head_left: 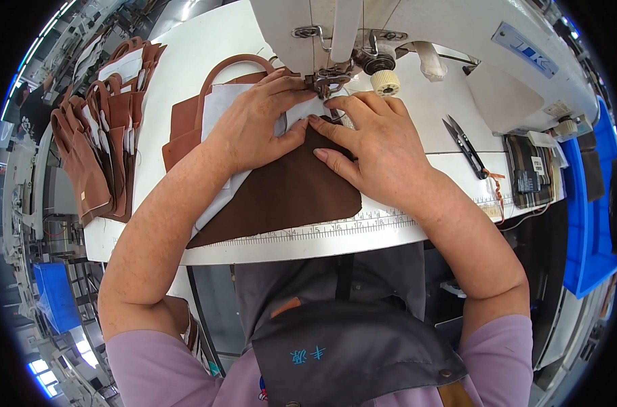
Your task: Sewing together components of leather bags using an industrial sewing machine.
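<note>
A dark brown leather-like panel lies under a sewing machine's presser foot, with white lining along its upper left side. My left hand rests flat on the lining, fingers stretched toward the foot and thumb at the panel's edge. From the right, my right hand presses on the brown panel with its fingers apart; its upper fingertips are just right of the foot. Reddish-brown pieces with a curved handle show beyond my left hand. The stitching point is partly hidden by the foot.
Stacked reddish-brown bag pieces with handles sit at the table's left. Black thread snips lie on the right, near a dark plaid pouch. A ruler strip runs along the front edge. Blue bins stand far right.
</note>
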`<state>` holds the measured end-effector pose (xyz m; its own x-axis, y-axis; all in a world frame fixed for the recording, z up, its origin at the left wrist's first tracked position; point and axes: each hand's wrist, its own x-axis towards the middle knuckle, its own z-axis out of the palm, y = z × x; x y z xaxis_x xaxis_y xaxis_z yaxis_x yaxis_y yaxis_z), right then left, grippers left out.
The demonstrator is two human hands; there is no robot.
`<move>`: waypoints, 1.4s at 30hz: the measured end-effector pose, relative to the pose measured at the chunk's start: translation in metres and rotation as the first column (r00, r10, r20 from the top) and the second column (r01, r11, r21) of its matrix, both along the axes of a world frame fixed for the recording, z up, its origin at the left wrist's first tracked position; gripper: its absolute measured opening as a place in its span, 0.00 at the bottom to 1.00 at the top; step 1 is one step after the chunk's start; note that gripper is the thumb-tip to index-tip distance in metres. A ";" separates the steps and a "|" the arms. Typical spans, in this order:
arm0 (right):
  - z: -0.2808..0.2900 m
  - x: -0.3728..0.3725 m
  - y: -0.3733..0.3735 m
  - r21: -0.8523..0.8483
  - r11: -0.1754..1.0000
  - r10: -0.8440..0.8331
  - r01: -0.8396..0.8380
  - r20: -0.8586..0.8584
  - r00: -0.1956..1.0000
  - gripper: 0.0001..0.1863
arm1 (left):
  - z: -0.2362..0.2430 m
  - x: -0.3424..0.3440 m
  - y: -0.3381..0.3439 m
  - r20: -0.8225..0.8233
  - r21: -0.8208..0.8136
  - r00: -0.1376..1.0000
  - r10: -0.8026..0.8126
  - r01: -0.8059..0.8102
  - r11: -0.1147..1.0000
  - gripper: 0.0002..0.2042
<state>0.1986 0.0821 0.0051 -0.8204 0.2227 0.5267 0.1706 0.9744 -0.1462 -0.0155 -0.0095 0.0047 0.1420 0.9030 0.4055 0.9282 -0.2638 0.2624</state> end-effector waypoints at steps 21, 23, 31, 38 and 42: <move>-0.001 0.001 0.000 -0.009 1.000 0.008 -0.008 0.012 1.000 0.18 | -0.003 0.002 0.001 0.017 -0.020 1.000 0.022 -0.022 1.000 0.21; 0.000 0.002 0.001 -0.012 1.000 0.008 -0.008 0.011 1.000 0.18 | -0.004 0.001 0.003 0.021 -0.014 1.000 0.024 -0.023 1.000 0.21; 0.001 0.003 0.002 -0.030 0.999 0.022 -0.022 0.007 1.000 0.18 | 0.000 -0.002 0.006 0.032 -0.002 0.999 -0.028 0.028 1.000 0.21; 0.004 0.004 0.002 -0.039 0.998 0.047 -0.046 0.010 0.999 0.17 | 0.000 -0.003 0.007 0.027 0.018 0.999 -0.040 0.039 0.999 0.20; 0.006 0.004 0.005 -0.059 0.998 -0.003 0.005 0.033 0.999 0.17 | 0.003 -0.009 0.012 0.010 0.025 0.998 -0.063 0.063 0.998 0.18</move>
